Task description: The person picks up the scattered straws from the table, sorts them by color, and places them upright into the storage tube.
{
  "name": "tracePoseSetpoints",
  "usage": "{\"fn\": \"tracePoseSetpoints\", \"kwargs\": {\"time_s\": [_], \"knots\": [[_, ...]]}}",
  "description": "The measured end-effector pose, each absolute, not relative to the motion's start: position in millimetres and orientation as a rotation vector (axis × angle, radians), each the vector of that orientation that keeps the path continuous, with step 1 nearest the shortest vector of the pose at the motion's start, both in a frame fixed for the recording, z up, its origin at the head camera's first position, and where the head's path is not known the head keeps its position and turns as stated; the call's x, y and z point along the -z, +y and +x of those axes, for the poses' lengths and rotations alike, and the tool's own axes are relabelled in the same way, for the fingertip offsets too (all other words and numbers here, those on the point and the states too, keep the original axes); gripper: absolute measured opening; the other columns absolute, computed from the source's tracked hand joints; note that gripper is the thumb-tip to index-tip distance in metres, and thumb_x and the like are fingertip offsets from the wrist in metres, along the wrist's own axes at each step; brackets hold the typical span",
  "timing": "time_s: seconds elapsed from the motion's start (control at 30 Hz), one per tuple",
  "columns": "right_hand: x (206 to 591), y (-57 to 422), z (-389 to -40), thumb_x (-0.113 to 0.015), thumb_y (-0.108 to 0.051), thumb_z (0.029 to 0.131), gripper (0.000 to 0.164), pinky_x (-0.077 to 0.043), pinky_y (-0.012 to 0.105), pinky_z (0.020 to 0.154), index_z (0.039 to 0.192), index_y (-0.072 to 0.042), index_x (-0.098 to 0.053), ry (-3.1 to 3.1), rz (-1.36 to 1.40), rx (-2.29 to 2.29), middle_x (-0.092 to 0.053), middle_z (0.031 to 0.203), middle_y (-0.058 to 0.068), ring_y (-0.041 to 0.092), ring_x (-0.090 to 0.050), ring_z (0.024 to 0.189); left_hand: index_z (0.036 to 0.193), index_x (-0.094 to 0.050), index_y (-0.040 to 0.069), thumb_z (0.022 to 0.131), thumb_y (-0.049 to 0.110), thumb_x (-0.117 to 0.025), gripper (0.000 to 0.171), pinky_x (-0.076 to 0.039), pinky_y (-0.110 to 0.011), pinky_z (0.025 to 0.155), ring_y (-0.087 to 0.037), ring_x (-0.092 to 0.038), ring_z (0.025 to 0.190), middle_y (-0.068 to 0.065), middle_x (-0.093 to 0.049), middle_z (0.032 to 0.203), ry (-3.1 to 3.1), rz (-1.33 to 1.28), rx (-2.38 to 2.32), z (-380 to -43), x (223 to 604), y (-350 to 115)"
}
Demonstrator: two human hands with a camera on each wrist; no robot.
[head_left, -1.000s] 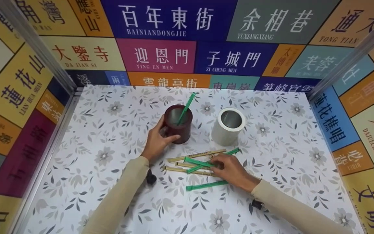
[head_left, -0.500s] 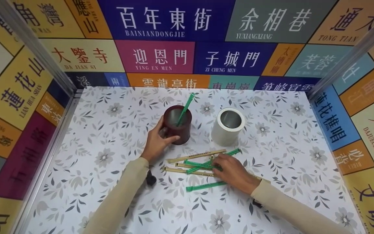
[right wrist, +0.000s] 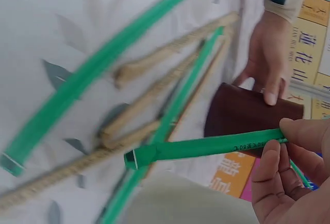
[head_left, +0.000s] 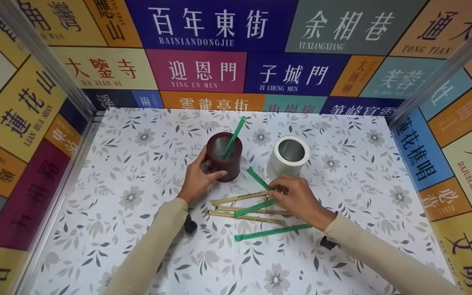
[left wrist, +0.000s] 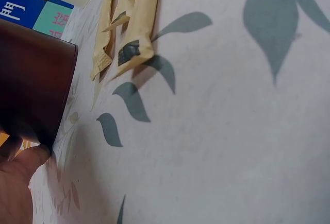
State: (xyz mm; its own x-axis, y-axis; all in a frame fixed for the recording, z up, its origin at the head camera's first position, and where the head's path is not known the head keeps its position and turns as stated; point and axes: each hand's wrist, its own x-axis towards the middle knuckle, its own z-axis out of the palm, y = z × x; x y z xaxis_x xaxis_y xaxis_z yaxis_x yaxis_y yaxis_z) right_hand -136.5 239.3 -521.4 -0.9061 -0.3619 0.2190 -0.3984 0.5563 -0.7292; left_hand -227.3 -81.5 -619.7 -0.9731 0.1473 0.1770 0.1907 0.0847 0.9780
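Observation:
In the head view my left hand (head_left: 197, 178) holds the dark red-brown cup (head_left: 228, 170) from its left side, thumb across the front near the base. One slim green paper-wrapped stick (head_left: 236, 132) leans inside that cup, its top above the rim. My right hand (head_left: 299, 198) pinches another green paper-wrapped stick (right wrist: 206, 144) by one end between thumb and fingers, and its free end points toward the dark cup. Below lie several tan wrapped sticks (head_left: 240, 198) with a green one (head_left: 252, 208) across them; a further green one (head_left: 268, 232) lies nearest me.
A whitish cup (head_left: 286, 167) with a metallic interior stands upright right of the dark cup, just beyond my right hand. The table (head_left: 137, 246) has a flowered cover. Printed panels (head_left: 203, 69) wall it at the back and both sides.
My right hand has picked a green wrapped stick off the pile and lifted it away from me, toward the cups. The left hand and dark cup have stayed in place.

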Motion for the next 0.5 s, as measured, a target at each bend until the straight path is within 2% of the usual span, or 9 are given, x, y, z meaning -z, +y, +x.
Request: {"fn": "tracePoseSetpoints", "kwargs": {"time_s": [0.23, 0.5], "knots": [[493, 231, -157, -0.085, -0.008, 0.098, 0.008, -0.055, 0.028, 0.073, 0.105, -0.012, -0.084, -2.669, 0.622, -1.358, -0.076, 0.093, -0.006, 0.013, -0.068, 0.08, 0.176, -0.028, 0.024, 0.087, 0.031, -0.098, 0.113, -0.043, -0.037, 0.124, -0.015, -0.049, 0.153, 0.005, -0.045, 0.172, -2.329, -0.366, 2.042, -228, 620, -84], [466, 225, -190, -0.085, -0.011, 0.099, 0.006, -0.059, 0.024, 0.08, 0.104, -0.009, -0.084, -2.601, 0.464, -1.561, -0.08, 0.097, 0.004, 0.018, -0.074, 0.088, 0.176, -0.029, 0.023, 0.087, 0.026, -0.098, 0.113, -0.043, -0.038, 0.124, -0.016, -0.048, 0.154, 0.002, -0.045, 0.172, -2.321, -0.355, 2.063, -229, 619, -82]]}}
